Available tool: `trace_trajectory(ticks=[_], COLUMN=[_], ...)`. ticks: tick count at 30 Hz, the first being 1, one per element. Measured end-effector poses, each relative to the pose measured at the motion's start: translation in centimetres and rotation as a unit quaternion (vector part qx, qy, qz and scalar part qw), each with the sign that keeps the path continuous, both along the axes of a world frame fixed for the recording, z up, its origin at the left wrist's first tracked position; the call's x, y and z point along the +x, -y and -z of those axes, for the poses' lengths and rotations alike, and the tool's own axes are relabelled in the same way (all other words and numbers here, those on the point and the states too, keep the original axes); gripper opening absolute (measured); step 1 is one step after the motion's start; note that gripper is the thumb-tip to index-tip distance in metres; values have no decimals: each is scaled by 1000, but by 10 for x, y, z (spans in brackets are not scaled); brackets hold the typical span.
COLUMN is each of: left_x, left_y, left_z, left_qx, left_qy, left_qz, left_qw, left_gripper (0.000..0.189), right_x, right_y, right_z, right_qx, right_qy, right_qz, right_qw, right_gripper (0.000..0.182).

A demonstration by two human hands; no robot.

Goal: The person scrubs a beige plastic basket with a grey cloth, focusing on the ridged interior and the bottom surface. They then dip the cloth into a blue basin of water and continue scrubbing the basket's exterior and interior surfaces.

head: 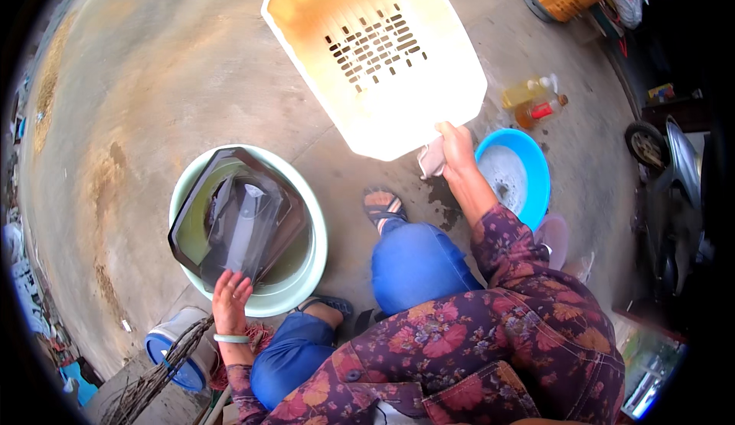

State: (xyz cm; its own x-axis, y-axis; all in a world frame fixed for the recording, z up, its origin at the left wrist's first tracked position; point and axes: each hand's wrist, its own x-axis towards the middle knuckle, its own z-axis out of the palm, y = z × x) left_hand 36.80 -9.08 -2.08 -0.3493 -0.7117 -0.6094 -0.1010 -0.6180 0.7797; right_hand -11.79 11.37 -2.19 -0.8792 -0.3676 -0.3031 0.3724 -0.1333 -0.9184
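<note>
My right hand (457,148) grips the near corner of a white plastic basket (402,89), which has slots in its bottom. The basket is tilted, its inside facing me, and its upper part glows orange in the light. A pale pinkish cloth (432,158) is bunched under the same hand. My left hand (231,298), a pale bangle on its wrist, is raised with its fingers spread at the near rim of a pale green basin (319,241). Dark translucent plastic containers (241,218) lean in the basin's water. Whether my left fingertips touch them I cannot tell.
A blue basin (542,163) of sudsy water stands by my right forearm. Beyond it are two bottles of liquid (525,95) (540,112). A white bucket with a blue lid (184,344) and bundled twigs (166,367) are at lower left. A motorcycle (677,161) stands far right.
</note>
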Motion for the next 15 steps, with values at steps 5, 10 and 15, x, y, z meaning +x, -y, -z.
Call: trace_trajectory(ticks=[5,10,15], left_x=[-66,-108,-110], left_y=[16,17,19], left_z=[-76,-108,-114], left_qx=[-77,-125,-131], left_qy=[-55,-136,-217], left_qz=[150,202,185], left_qw=[984,962,950], left_gripper=[62,72,66], right_x=[48,112,143], right_y=[27,54,61], right_z=[-47,-72,-86], right_qx=[-56,-100,-73], right_qy=[-10,-36,-65], right_qz=[-103,-216,-279], right_qw=[993,971,955], right_gripper=[20,30,27])
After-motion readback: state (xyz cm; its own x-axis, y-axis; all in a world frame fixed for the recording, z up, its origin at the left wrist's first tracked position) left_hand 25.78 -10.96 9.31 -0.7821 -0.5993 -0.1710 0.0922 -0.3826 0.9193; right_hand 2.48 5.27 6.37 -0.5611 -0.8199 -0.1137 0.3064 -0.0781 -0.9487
